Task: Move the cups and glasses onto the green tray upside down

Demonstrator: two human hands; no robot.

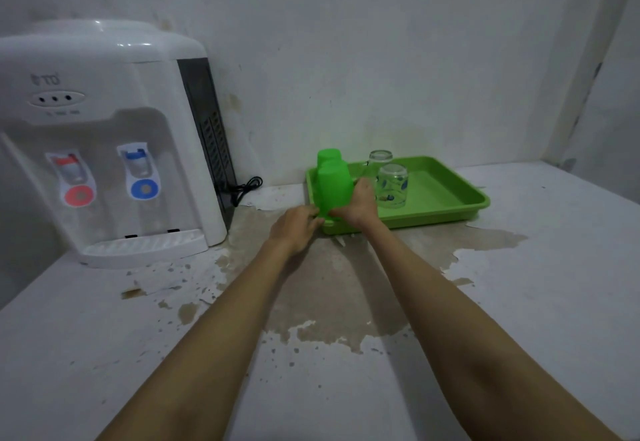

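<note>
A green tray [446,195] lies on the white counter by the wall. At its near left corner a green plastic cup [333,186] stands upside down, gripped low on its sides by my left hand [298,227] and my right hand [358,205]. Behind it a second green cup [329,156] stands upside down on the tray. Two clear glasses are inverted on the tray too: a patterned one [392,184] right of my right hand and another [380,157] behind it.
A white water dispenser [104,143] with red and blue taps stands at the left, its black cord [244,189] coiled by the wall. The counter [536,285] has peeled, stained patches in front of the tray. A wall corner rises at the right.
</note>
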